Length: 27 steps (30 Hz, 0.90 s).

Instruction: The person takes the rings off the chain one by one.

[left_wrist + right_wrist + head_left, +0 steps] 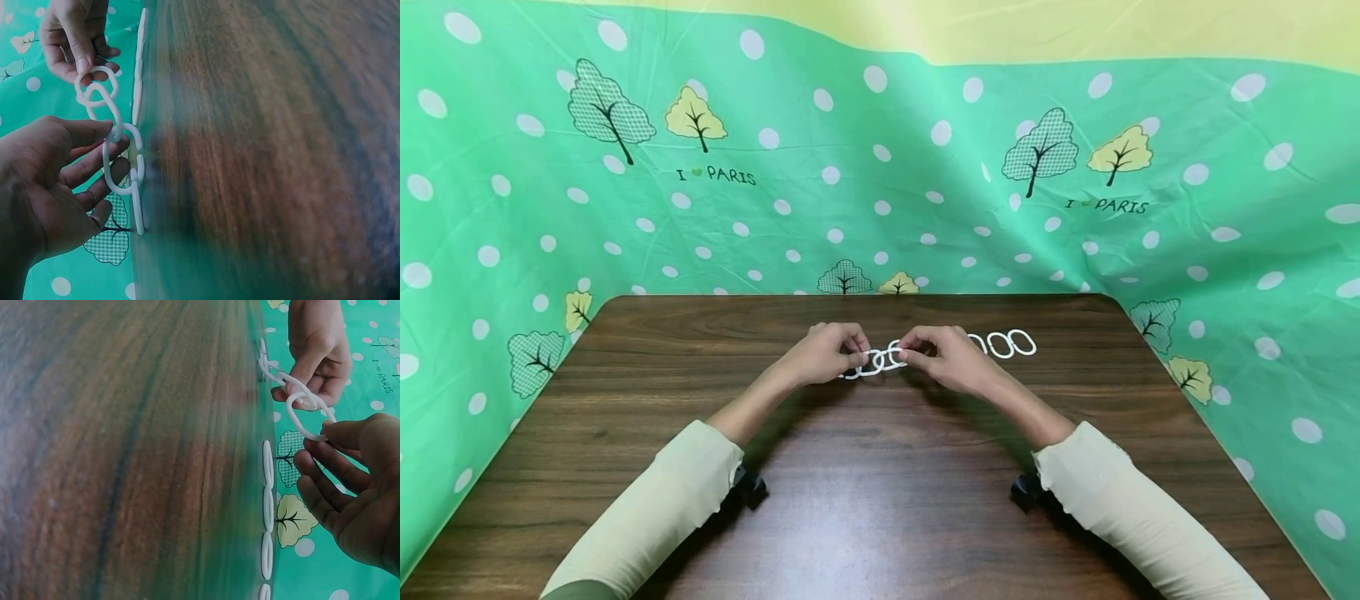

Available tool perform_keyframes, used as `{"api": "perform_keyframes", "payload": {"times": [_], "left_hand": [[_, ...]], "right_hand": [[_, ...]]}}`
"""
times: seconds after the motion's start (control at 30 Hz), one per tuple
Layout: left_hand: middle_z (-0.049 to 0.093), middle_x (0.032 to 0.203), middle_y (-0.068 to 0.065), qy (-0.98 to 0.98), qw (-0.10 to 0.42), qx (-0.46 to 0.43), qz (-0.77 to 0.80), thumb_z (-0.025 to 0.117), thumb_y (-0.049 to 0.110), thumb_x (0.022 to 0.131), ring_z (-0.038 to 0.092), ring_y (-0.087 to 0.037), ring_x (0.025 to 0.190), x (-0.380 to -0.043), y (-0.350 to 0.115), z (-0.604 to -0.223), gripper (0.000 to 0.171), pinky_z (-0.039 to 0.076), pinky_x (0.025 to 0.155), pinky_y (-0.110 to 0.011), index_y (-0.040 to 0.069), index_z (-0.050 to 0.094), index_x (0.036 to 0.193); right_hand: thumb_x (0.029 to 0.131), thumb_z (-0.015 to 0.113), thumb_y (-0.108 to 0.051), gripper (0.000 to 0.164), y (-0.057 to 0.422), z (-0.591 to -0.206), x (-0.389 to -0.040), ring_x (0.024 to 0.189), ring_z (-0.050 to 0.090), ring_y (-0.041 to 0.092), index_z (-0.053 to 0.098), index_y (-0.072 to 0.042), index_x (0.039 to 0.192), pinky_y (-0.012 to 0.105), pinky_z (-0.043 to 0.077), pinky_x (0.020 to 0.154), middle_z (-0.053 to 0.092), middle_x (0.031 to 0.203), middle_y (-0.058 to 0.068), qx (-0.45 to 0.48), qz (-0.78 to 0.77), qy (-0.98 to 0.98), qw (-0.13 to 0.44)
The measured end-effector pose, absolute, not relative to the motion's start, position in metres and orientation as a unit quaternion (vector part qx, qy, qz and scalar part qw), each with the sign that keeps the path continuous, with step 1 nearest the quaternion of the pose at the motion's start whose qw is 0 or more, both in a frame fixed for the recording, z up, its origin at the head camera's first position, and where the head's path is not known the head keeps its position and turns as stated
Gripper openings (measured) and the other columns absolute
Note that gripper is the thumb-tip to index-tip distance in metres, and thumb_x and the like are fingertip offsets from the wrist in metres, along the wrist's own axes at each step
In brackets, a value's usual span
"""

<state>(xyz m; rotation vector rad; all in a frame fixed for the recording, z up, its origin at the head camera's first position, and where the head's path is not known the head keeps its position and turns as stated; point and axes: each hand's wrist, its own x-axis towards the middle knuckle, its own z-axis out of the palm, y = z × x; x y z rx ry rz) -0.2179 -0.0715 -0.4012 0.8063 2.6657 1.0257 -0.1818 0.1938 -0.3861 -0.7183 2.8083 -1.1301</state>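
Note:
White oval plastic links hang joined in a short chain [874, 362] between the two hands, just above the table's far part. My left hand [826, 353] pinches a link of this chain between thumb and fingertips; in the left wrist view, linked rings [107, 172] hang below the pinch to the tabletop. Opposite it, my right hand [949, 357] pinches the link at the other end [295, 415], with its remaining fingers loosely bent. The exact spot where the links join is partly covered by fingertips.
Several loose white links [1000, 345] lie in a row on the brown wooden table [865, 500], to the right of and partly behind the right hand. A green dotted cloth [880, 175] hangs behind the table and at its sides.

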Motion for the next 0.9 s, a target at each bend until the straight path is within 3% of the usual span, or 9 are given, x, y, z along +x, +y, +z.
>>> {"api": "perform_keyframes", "payload": {"times": [0.5,0.7,0.9], "left_hand": [[0.083,0.101,-0.004,0.882,0.086,0.287,0.363,0.077,0.012,0.107,0.075,-0.016,0.099,-0.216,-0.071,-0.4,0.004,0.058,0.098,-0.041,0.011,0.08,0.109],[0.083,0.102,-0.004,0.876,0.093,0.295,0.37,0.076,0.011,0.108,0.074,-0.015,0.097,-0.214,-0.07,-0.399,0.006,0.058,0.095,-0.038,0.01,0.082,0.11],[0.082,0.1,-0.002,0.872,0.101,0.309,0.367,0.076,0.011,0.108,0.072,-0.011,0.094,-0.214,-0.07,-0.399,0.008,0.057,0.093,-0.034,0.009,0.083,0.11]], "right_hand": [[0.106,0.08,-0.014,0.014,0.191,-0.385,-0.189,0.1,0.075,0.018,0.085,-0.009,0.118,0.041,0.058,0.093,0.086,0.109,0.005,-0.253,-0.354,0.9,0.0],[0.105,0.08,-0.01,0.013,0.189,-0.386,-0.192,0.099,0.075,0.018,0.086,-0.011,0.116,0.04,0.06,0.092,0.086,0.108,0.004,-0.277,-0.348,0.895,-0.024],[0.105,0.079,-0.007,0.013,0.187,-0.39,-0.197,0.097,0.075,0.02,0.085,-0.007,0.117,0.039,0.061,0.088,0.085,0.109,0.007,-0.319,-0.325,0.889,-0.056]]}}
